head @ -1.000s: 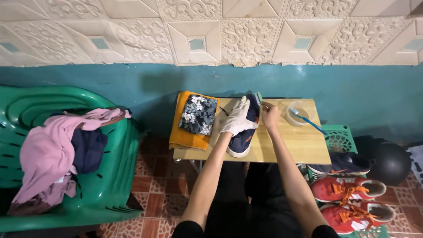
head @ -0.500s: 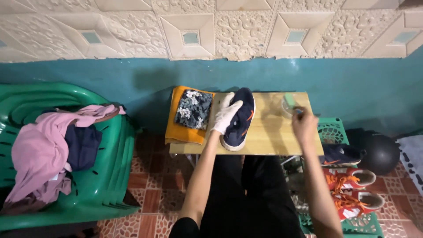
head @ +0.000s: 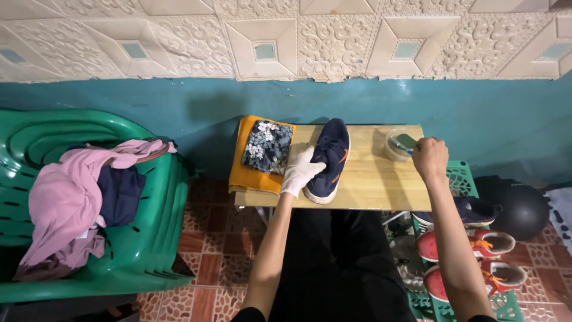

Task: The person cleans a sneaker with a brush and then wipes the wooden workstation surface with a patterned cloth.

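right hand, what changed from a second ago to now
The right hand left the navy shoe and moved right to the clear bowl, dipping the blue-handled brush it holds. The gloved left hand stayed on the shoe; the shoe and the cloths kept their places.

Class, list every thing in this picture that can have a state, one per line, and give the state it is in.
Left hand: white-gloved, resting on the shoe's side.
Dark blue sports shoe: lying on the wooden table.
Right hand: bare, closed around a brush handle at the bowl.
Small clear bowl: upright.
Floral cloth: folded on orange cloth.
Green plastic chairs: stacked, clothes draped over.
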